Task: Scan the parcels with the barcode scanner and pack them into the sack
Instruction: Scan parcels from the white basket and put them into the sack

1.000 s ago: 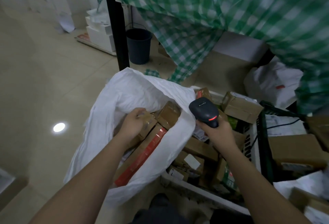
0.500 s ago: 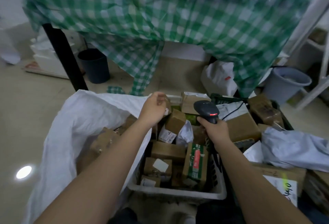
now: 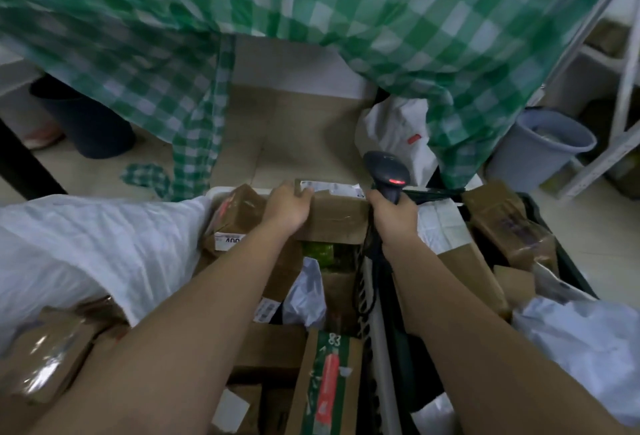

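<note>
With several boxes already in the white sack [image 3: 104, 247] and many left in the crate [image 3: 375, 348], the left hand [image 3: 287, 208] grasps the next parcel [image 3: 334, 216] while the right hand [image 3: 393, 216] grips the scanner [image 3: 386, 171].

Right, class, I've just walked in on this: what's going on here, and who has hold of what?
A person is sorting parcels. The left hand grips the far end of a brown cardboard box with a white label, lying on the pile in a white crate. The right hand holds a black barcode scanner, its red light on, raised just beside that box. A white sack already holding boxes lies open at the left.
</note>
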Tool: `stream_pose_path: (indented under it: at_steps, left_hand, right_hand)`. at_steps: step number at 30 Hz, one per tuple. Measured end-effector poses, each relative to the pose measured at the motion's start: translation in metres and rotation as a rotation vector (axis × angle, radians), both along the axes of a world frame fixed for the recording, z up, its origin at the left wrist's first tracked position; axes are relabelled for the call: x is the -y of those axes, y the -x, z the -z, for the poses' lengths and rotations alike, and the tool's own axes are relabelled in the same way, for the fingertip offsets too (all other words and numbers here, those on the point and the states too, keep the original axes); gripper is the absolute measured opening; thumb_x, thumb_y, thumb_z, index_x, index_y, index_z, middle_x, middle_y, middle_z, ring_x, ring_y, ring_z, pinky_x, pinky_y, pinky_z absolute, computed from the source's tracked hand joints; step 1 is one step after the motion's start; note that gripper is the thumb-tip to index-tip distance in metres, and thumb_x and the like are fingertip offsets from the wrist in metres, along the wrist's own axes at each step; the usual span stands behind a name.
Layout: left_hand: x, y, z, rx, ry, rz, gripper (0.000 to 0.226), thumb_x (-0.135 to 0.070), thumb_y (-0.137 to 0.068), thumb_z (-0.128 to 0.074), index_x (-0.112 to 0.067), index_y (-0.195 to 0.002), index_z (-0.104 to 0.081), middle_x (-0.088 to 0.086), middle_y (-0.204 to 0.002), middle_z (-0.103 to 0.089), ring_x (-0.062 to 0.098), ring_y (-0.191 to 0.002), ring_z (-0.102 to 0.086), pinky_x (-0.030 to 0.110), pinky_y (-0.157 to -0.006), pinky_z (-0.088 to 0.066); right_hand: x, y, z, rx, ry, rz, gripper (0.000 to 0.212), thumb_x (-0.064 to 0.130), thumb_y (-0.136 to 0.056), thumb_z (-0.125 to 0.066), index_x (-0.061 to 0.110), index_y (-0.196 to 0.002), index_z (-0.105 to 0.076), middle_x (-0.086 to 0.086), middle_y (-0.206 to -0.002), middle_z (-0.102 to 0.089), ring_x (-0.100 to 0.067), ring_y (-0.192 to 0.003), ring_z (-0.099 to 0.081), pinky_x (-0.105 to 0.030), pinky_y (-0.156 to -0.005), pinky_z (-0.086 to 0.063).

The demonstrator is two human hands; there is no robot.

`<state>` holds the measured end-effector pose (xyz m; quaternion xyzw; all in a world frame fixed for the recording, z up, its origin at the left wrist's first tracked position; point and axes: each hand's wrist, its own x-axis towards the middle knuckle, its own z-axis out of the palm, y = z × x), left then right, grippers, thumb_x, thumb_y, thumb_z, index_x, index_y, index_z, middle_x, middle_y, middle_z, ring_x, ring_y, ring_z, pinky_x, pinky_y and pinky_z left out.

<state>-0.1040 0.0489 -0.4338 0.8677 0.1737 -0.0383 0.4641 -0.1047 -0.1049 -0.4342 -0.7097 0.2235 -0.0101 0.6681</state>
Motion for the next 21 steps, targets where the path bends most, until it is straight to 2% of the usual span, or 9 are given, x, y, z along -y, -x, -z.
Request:
stream_pose_path:
  at_steps: [4, 7, 10, 13, 15, 17, 19, 21]
  left_hand:
    - [0.002, -0.021, 0.022, -0.083, 0.062, -0.033, 0.048, -0.043, -0.102, -0.038, -0.005, -0.128, -0.053, 0.014, -0.129, -0.057, 0.032, -0.116, -0.053, 0.032, -0.085, -0.039]
    - [0.000, -0.016, 0.025, 0.008, 0.177, -0.138, 0.040, -0.037, -0.101, -0.042, -0.011, -0.130, -0.053, 0.009, -0.129, -0.057, 0.027, -0.112, -0.053, 0.029, -0.083, -0.038]
    - [-0.003, 0.004, 0.010, 0.108, 0.276, -0.201, 0.034, -0.037, -0.099, -0.048, -0.016, -0.126, -0.052, 0.002, -0.124, -0.055, 0.017, -0.100, -0.048, 0.026, -0.080, -0.038]
    - [-0.011, 0.038, -0.012, 0.171, 0.320, -0.205, 0.023, -0.038, -0.096, -0.053, -0.025, -0.115, -0.054, -0.004, -0.116, -0.053, 0.014, -0.098, -0.047, 0.020, -0.066, -0.039]
    - [-0.015, 0.064, -0.029, 0.169, 0.438, -0.202, 0.009, -0.039, -0.094, -0.055, -0.036, -0.103, -0.056, -0.004, -0.116, -0.056, 0.017, -0.101, -0.054, 0.033, -0.080, -0.052]
    - [-0.022, 0.092, -0.046, 0.166, 0.516, -0.198, 0.004, -0.042, -0.091, -0.057, -0.045, -0.094, -0.058, -0.003, -0.114, -0.058, 0.021, -0.104, -0.056, 0.047, -0.092, -0.051]
    - [-0.029, 0.120, -0.062, 0.165, 0.557, -0.189, 0.007, -0.044, -0.091, -0.056, -0.047, -0.097, -0.059, -0.006, -0.109, -0.057, 0.021, -0.102, -0.056, 0.047, -0.091, -0.052]
    - [-0.034, 0.149, -0.079, 0.154, 0.629, -0.157, 0.012, -0.040, -0.095, -0.054, -0.041, -0.107, -0.058, -0.011, -0.106, -0.055, 0.016, -0.098, -0.055, 0.041, -0.085, -0.053]
  right_hand:
    - [-0.013, -0.021, 0.016, -0.028, -0.083, 0.022, 0.024, 0.021, -0.090, -0.065, 0.014, -0.110, -0.053, -0.004, -0.098, -0.056, -0.021, -0.091, -0.053, -0.032, -0.084, -0.041]
    - [-0.018, -0.011, 0.024, -0.019, -0.172, 0.122, 0.027, 0.022, -0.091, -0.065, 0.017, -0.113, -0.052, -0.001, -0.102, -0.056, -0.020, -0.097, -0.053, -0.032, -0.092, -0.042]
    - [-0.017, 0.013, 0.023, 0.009, -0.218, 0.204, 0.033, 0.028, -0.089, -0.067, 0.017, -0.117, -0.054, -0.001, -0.110, -0.060, -0.023, -0.108, -0.057, -0.040, -0.102, -0.044]
    - [-0.019, 0.047, 0.010, 0.075, -0.243, 0.209, 0.028, 0.026, -0.089, -0.068, 0.020, -0.113, -0.056, 0.000, -0.109, -0.065, -0.023, -0.105, -0.060, -0.040, -0.098, -0.048]
    - [-0.020, 0.076, -0.003, 0.108, -0.289, 0.170, 0.021, 0.023, -0.088, -0.069, 0.020, -0.106, -0.058, -0.001, -0.101, -0.068, -0.021, -0.094, -0.064, -0.035, -0.084, -0.051]
    - [-0.019, 0.105, -0.014, 0.132, -0.266, 0.134, 0.015, 0.023, -0.088, -0.069, 0.023, -0.099, -0.059, 0.001, -0.094, -0.069, -0.019, -0.086, -0.065, -0.032, -0.076, -0.051]
    - [-0.017, 0.131, -0.027, 0.160, -0.236, 0.089, 0.018, 0.026, -0.086, -0.070, 0.026, -0.101, -0.060, 0.002, -0.096, -0.070, -0.019, -0.092, -0.065, -0.037, -0.085, -0.053]
    - [-0.015, 0.156, -0.045, 0.195, -0.198, 0.040, 0.021, 0.027, -0.088, -0.069, 0.027, -0.105, -0.058, 0.008, -0.096, -0.067, -0.018, -0.095, -0.063, -0.037, -0.089, -0.049]
